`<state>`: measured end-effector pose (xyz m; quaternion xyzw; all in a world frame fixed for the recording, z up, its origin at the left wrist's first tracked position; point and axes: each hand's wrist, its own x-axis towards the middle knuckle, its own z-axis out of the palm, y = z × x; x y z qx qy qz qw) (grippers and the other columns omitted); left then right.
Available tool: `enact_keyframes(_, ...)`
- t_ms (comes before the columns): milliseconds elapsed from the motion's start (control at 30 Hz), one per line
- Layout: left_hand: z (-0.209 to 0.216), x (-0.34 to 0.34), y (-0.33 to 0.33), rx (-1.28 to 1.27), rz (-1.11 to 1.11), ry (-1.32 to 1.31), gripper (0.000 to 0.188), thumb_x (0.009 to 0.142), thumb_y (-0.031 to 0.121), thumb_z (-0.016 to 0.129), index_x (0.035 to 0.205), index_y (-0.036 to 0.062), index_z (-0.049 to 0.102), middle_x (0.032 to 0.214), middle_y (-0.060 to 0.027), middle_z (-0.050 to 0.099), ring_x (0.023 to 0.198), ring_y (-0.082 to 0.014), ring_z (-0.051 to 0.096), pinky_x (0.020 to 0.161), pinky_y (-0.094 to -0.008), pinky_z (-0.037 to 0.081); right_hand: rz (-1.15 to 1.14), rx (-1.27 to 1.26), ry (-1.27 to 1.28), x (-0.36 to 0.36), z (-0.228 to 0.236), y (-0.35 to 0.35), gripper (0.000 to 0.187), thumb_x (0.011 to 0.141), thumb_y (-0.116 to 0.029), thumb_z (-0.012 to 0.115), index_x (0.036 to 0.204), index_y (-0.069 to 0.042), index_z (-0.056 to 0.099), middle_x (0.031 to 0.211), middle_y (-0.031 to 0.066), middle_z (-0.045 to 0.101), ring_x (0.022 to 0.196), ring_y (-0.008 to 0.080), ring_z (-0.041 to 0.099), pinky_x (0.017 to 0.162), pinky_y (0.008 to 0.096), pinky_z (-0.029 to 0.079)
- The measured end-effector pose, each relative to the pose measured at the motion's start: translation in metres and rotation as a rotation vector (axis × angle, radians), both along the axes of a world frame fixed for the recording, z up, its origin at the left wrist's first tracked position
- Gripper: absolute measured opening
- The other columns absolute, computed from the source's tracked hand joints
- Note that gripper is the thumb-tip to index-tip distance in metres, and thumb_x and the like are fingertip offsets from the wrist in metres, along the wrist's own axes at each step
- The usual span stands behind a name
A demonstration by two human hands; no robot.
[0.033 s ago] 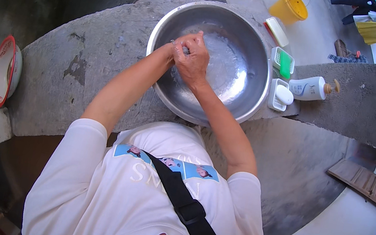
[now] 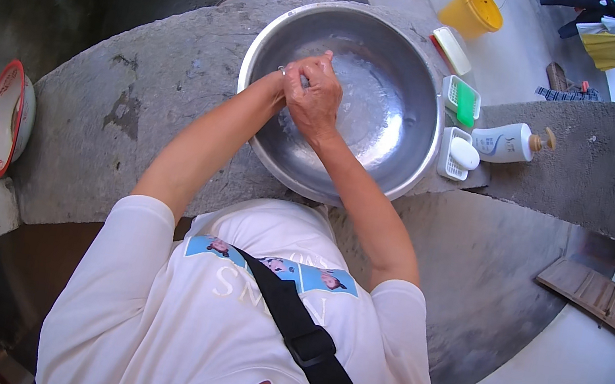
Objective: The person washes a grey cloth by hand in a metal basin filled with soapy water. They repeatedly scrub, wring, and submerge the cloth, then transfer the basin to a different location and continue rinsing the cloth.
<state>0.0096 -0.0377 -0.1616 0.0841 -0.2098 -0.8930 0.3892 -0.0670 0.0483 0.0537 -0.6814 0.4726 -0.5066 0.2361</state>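
Note:
Both hands are pressed together above the left part of a large metal basin (image 2: 402,54), whose bottom looks wet and shiny. My right hand (image 2: 317,103) lies on top, its fingers closed round my left hand (image 2: 301,66). Behind it, my left hand is mostly covered; its fingers look bunched, with one tip showing at the far side. Lather or water seems to be on the skin. Whether anything small is between the palms is hidden. A bracelet (image 2: 282,70) circles my left wrist.
The basin rests on a rough concrete ledge (image 2: 180,83). To its right are a white bar of soap (image 2: 465,154) in a dish, a green block (image 2: 466,104) in another, a pump bottle (image 2: 504,143) on its side, and a brush (image 2: 452,50). A yellow bucket (image 2: 472,13) stands beyond; a red-rimmed bowl (image 2: 6,116) is far left.

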Motion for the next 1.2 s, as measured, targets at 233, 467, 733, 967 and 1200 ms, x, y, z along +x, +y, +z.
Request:
enact_keyframes(233, 0.098, -0.014, 0.022, 0.163, 0.162, -0.437, 0.027, 0.086, 0.028, 0.051, 0.089, 0.0018, 0.057, 0.084, -0.0091, 0.059, 0.076, -0.0205, 0.058, 0.067, -0.0316, 0.047, -0.106, -0.077, 0.121, -0.024, -0.036, -0.046, 0.021, 0.081, -0.021, 0.053, 0.069, -0.004, 0.058, 0.059, 0.0167, 0.051, 0.059, 0.0352, 0.054, 0.058, 0.0395, 0.044)
enact_keyframes(467, 0.163, -0.004, 0.032, 0.112, 0.165, -1.053, 0.04, 0.086, 0.038, 0.05, 0.099, 0.0008, 0.057, 0.09, -0.0102, 0.061, 0.082, -0.0169, 0.06, 0.071, -0.03, 0.049, 0.084, 0.395, 0.432, -0.086, -0.036, -0.079, 0.05, 0.086, -0.049, 0.038, 0.076, -0.008, 0.063, 0.071, 0.014, 0.061, 0.072, 0.0321, 0.058, 0.072, 0.04, 0.042)
enact_keyframes(733, 0.164, 0.013, 0.024, -0.663, 0.108, -1.226, 0.052, 0.064, 0.035, 0.077, 0.1, 0.0031, 0.058, 0.093, -0.0064, 0.059, 0.088, -0.0173, 0.056, 0.071, -0.0312, 0.044, 0.371, 0.714, 0.044, -0.106, -0.01, -0.067, 0.022, 0.078, -0.024, 0.065, 0.084, -0.003, 0.062, 0.074, 0.0, 0.057, 0.07, 0.0066, 0.049, 0.062, 0.0238, 0.041)
enact_keyframes(967, 0.16, 0.012, 0.037, -0.88, -0.261, -1.529, 0.036, 0.06, 0.018, 0.076, 0.089, 0.0009, 0.063, 0.079, -0.0104, 0.065, 0.075, -0.0193, 0.061, 0.071, -0.0297, 0.047, 0.06, 0.364, 0.053, -0.127, 0.019, -0.067, 0.026, 0.084, -0.027, 0.06, 0.08, -0.001, 0.056, 0.067, 0.0043, 0.056, 0.064, 0.0096, 0.049, 0.059, 0.0264, 0.041)
enact_keyframes(1200, 0.199, 0.026, 0.017, -0.815, -0.092, -1.247, 0.038, 0.066, 0.016, 0.062, 0.101, 0.0024, 0.057, 0.085, -0.0088, 0.061, 0.08, -0.0168, 0.056, 0.075, -0.0277, 0.044, -0.106, 0.246, 0.147, -0.16, 0.038, -0.059, 0.037, 0.081, -0.035, 0.062, 0.088, 0.001, 0.056, 0.074, 0.0136, 0.06, 0.066, 0.022, 0.054, 0.064, 0.0328, 0.043)
